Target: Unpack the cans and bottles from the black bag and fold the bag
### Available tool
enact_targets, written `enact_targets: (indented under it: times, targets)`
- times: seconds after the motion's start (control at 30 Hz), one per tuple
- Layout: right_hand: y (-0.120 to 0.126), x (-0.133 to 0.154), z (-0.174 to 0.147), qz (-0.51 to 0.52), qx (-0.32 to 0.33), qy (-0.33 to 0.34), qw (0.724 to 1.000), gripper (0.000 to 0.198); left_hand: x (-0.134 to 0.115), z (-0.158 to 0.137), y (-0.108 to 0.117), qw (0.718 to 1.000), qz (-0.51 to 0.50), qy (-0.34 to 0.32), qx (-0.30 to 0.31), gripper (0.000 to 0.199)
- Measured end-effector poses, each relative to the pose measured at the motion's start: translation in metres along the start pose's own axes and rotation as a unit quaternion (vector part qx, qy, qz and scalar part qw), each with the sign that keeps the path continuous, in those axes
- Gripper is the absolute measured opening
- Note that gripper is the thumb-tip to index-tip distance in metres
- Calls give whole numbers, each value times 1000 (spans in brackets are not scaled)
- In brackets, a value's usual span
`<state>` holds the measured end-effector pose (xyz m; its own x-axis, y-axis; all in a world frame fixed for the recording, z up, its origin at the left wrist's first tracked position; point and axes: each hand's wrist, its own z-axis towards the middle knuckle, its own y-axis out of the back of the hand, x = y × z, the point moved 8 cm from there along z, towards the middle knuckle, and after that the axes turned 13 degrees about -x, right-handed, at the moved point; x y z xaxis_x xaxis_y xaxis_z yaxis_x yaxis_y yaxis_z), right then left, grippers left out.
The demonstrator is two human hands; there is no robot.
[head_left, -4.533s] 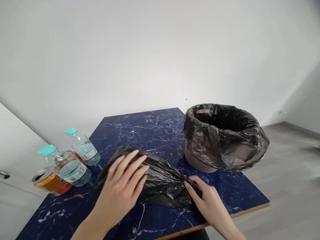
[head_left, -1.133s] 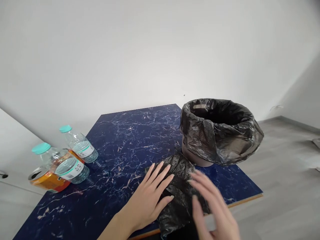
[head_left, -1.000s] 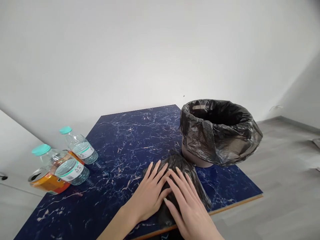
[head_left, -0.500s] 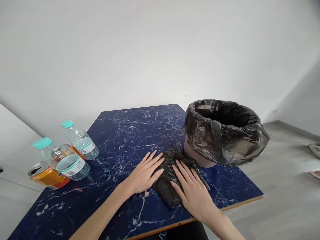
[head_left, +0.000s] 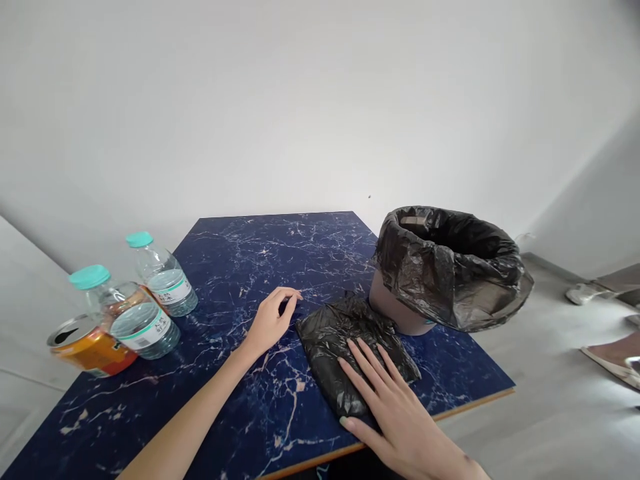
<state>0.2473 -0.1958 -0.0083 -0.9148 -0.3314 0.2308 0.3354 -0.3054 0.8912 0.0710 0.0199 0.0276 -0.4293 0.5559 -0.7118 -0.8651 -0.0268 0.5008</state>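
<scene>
A black plastic bag (head_left: 333,347), folded into a flat pad, lies near the front of the table. My right hand (head_left: 387,403) rests flat on it with the fingers spread. Just left of the bag, my left hand (head_left: 273,320) hovers over the tabletop or touches it; I cannot tell which. Its fingers are loosely curled, a gap shows between thumb and forefinger, and nothing is visible in it. Behind the bag and to the right stands a trash bin (head_left: 393,307), its rim covered by a black liner (head_left: 425,273).
On the left of the blue marbled table (head_left: 260,247) stand a clear bottle (head_left: 173,287) with a turquoise cap, a second such bottle (head_left: 145,330) and an orange can (head_left: 95,347). A white wall (head_left: 280,107) rises behind. Shoes (head_left: 613,353) show on the floor at right.
My left hand has lifted off the bag and moved left and away from me, its fingers curling. The bag lies flatter and wider. My right hand has shifted slightly toward me, still on it.
</scene>
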Motion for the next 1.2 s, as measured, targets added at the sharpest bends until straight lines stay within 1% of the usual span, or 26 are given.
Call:
enact_targets:
  times: [0.13,0.27,0.37,0.47,0.57,0.67,0.8,0.93,1.0,1.1,1.2]
  targets:
    - [-8,7,2,-11,18,-1,1000,81,-1,-2,4,999,-25,17,-13,37]
    - [-16,17,16,-13,19,-11,1000,73,5,-1,10,996,-61,47,-44,35]
    - [-29,22,39,-11,16,-21,1000,67,21,2,18,987,-93,95,-94,37]
    - [-45,21,68,-14,9,-37,999,65,43,2,28,967,-123,153,-163,42]
    - [-60,15,95,-14,8,-48,999,65,59,1,34,947,-145,188,-215,44]
    - [-70,0,117,-22,24,-65,997,66,66,0,38,934,-161,206,-243,42]
    - [-77,-31,148,-27,30,-87,995,68,68,-2,39,929,-170,216,-249,42]
    - [-80,-67,179,-29,34,-111,993,69,66,-1,40,931,-169,212,-243,43]
    - [-79,-78,189,-28,31,-119,992,70,64,-1,40,934,-166,210,-236,43]
    - [-76,-76,190,-21,23,-109,994,71,63,0,39,939,-158,206,-226,43]
    - [-71,-52,177,-11,17,-78,997,71,59,0,38,945,-145,199,-214,43]
